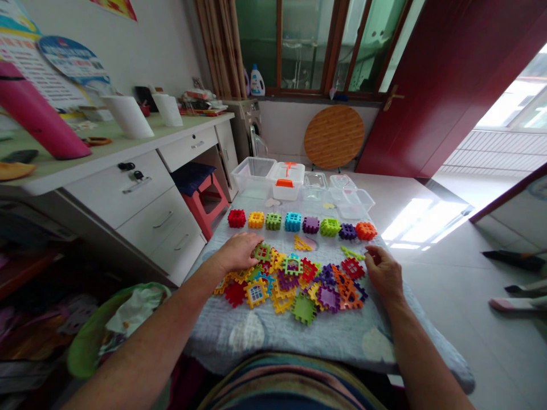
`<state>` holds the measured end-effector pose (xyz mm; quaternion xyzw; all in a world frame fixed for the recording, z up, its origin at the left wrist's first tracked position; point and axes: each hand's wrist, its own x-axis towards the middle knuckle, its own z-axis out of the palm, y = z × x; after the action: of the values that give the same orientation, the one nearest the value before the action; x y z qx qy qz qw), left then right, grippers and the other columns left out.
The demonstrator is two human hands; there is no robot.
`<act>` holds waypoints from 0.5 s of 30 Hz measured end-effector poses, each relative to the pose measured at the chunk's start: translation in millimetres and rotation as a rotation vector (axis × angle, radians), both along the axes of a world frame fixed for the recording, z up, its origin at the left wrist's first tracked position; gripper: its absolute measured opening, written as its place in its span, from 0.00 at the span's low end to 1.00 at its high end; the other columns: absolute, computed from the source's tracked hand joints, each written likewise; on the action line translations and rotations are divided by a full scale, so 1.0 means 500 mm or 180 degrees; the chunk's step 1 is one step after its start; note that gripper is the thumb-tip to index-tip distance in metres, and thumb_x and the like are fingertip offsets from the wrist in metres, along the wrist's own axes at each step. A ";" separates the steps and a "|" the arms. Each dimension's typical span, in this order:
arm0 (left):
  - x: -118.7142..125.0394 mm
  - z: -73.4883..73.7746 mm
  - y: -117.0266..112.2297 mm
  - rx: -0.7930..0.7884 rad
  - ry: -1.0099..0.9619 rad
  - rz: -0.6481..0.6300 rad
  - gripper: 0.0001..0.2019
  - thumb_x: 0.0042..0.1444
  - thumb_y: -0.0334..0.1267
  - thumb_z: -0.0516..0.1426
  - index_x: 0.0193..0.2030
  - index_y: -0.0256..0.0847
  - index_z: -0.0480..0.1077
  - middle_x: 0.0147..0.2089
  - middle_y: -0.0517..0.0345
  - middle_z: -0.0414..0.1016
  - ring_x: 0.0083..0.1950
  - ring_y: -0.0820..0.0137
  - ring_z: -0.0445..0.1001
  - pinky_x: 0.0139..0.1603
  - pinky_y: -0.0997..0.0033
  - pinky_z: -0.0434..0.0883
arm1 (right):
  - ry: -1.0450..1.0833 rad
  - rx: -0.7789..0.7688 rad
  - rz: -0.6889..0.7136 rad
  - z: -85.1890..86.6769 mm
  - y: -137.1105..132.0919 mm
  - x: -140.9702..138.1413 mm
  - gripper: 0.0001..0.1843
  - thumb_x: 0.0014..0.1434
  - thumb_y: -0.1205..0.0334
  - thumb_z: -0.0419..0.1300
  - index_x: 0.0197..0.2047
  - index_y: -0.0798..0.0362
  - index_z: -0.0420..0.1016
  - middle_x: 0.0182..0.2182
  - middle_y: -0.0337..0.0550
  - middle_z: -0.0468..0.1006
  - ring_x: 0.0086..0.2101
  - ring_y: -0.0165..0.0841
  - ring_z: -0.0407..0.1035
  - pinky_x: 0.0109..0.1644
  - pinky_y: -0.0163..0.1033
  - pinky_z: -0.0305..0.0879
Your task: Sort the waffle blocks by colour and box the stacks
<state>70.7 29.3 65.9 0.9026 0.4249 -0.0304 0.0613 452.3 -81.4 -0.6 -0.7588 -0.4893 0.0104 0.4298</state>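
A heap of flat interlocking plastic tiles (294,282) in many colours lies on a grey cloth-covered table (265,330). My left hand (237,251) rests palm down on the heap's left edge, fingers stretched over a green tile (262,251). My right hand (382,272) sits at the heap's right edge, fingers curled beside a red tile (352,267); nothing shows in them. Behind the heap stands a row of several built cubes, from a red cube (236,218) to an orange cube (366,230).
Clear plastic boxes (254,172) and a white box with an orange latch (285,181) stand at the table's far end. A white desk with drawers (141,188) and a red stool (203,199) are on the left. A green bag (106,324) sits low left.
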 end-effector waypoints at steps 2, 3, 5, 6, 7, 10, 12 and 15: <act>-0.002 0.001 0.003 0.0080 0.0009 -0.0156 0.24 0.47 0.37 0.61 0.54 0.39 0.69 0.52 0.47 0.74 0.54 0.55 0.71 0.54 0.58 0.67 | -0.0005 0.0003 0.0003 0.000 0.000 0.000 0.20 0.52 0.51 0.54 0.40 0.55 0.78 0.28 0.45 0.77 0.26 0.35 0.68 0.37 0.41 0.66; -0.002 0.001 0.004 0.0125 0.0005 -0.0220 0.25 0.47 0.37 0.62 0.54 0.39 0.69 0.53 0.47 0.74 0.54 0.55 0.71 0.54 0.59 0.67 | -0.0010 0.0004 0.0004 -0.001 0.001 -0.001 0.20 0.52 0.51 0.54 0.40 0.55 0.78 0.28 0.45 0.77 0.26 0.35 0.68 0.37 0.41 0.66; -0.003 -0.001 0.007 0.0173 -0.0019 -0.0331 0.26 0.47 0.36 0.62 0.55 0.39 0.69 0.54 0.47 0.73 0.55 0.56 0.70 0.56 0.59 0.66 | -0.0015 0.0013 0.0015 -0.001 0.001 -0.001 0.20 0.51 0.52 0.54 0.40 0.55 0.78 0.28 0.45 0.78 0.26 0.35 0.68 0.37 0.41 0.66; -0.002 -0.002 0.009 0.0173 -0.0036 -0.0378 0.27 0.47 0.36 0.62 0.56 0.39 0.68 0.55 0.47 0.73 0.56 0.57 0.70 0.57 0.60 0.66 | -0.0016 0.0023 0.0022 -0.001 0.001 -0.001 0.20 0.51 0.52 0.54 0.40 0.55 0.78 0.28 0.45 0.78 0.26 0.35 0.68 0.37 0.41 0.66; -0.002 -0.003 0.011 0.0161 -0.0051 -0.0414 0.28 0.47 0.35 0.62 0.57 0.39 0.68 0.56 0.48 0.73 0.56 0.57 0.70 0.58 0.61 0.65 | -0.0014 0.0032 0.0032 -0.001 0.001 -0.001 0.20 0.51 0.52 0.54 0.40 0.55 0.78 0.28 0.45 0.78 0.26 0.35 0.68 0.37 0.41 0.66; -0.001 -0.006 0.017 0.0107 -0.0052 -0.0480 0.29 0.47 0.34 0.62 0.59 0.40 0.67 0.57 0.49 0.74 0.57 0.59 0.71 0.59 0.62 0.65 | -0.0011 0.0047 0.0049 -0.001 0.000 0.000 0.20 0.52 0.51 0.54 0.40 0.55 0.78 0.28 0.45 0.78 0.26 0.35 0.68 0.37 0.41 0.66; 0.000 -0.006 0.020 0.0081 -0.0036 -0.0511 0.27 0.47 0.34 0.61 0.57 0.41 0.69 0.55 0.50 0.75 0.55 0.59 0.72 0.59 0.62 0.66 | -0.0008 0.0034 0.0044 -0.001 -0.001 0.000 0.20 0.52 0.51 0.54 0.40 0.55 0.78 0.29 0.46 0.78 0.27 0.35 0.68 0.37 0.41 0.66; 0.001 -0.007 0.022 0.0100 -0.0062 -0.0531 0.25 0.47 0.33 0.61 0.55 0.41 0.70 0.53 0.49 0.76 0.54 0.58 0.73 0.57 0.61 0.67 | 0.0004 -0.0008 0.0026 0.000 -0.002 0.000 0.20 0.52 0.51 0.54 0.40 0.55 0.78 0.29 0.46 0.78 0.27 0.35 0.68 0.37 0.41 0.66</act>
<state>71.4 40.3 62.7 0.9360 0.3481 -0.0199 0.0486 452.1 -82.2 -0.7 -0.7573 -0.4921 0.0132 0.4291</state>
